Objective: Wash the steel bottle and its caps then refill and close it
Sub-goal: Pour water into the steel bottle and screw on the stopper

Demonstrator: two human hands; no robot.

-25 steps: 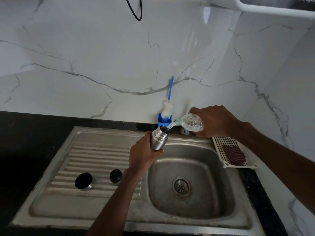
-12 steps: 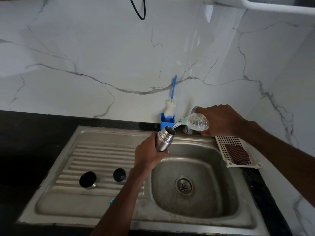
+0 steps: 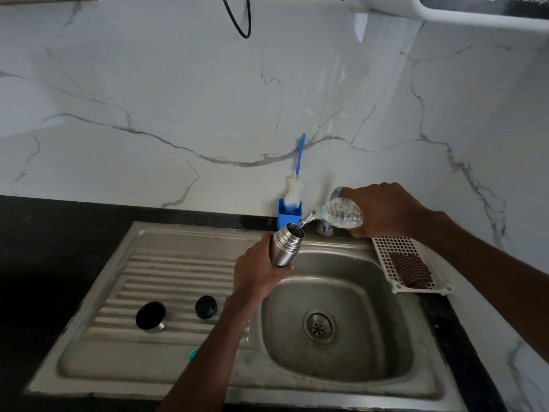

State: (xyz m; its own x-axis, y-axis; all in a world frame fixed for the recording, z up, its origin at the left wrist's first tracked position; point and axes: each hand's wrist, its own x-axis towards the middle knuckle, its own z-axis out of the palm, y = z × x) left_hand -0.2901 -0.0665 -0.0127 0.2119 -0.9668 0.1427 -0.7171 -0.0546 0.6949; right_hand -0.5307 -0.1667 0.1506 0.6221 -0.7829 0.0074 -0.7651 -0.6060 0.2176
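Note:
My left hand [image 3: 255, 275] grips the steel bottle [image 3: 285, 246] by its lower body, holding it open-mouthed and slightly tilted over the sink's back edge. My right hand [image 3: 383, 211] holds a clear plastic water bottle [image 3: 341, 216] tipped on its side, and a thin stream of water runs from its neck into the steel bottle's mouth. On the ribbed drainboard lie the steel outer cap [image 3: 151, 316], open side up, and the small black inner cap [image 3: 206, 306].
A steel sink [image 3: 365, 364] with a drain [image 3: 319, 326] lies below the hands. A blue holder [image 3: 289, 215] with a bottle brush [image 3: 298, 165] stands against the marble wall. A white perforated tray [image 3: 389, 243] with a dark scrubber [image 3: 411, 270] sits at the sink's right. A small teal object [image 3: 192, 355] peeks beside my left forearm.
Both hands keep their pouring pose; the bottles sit slightly further right in view as the camera shifted. Water keeps flowing into the steel bottle.

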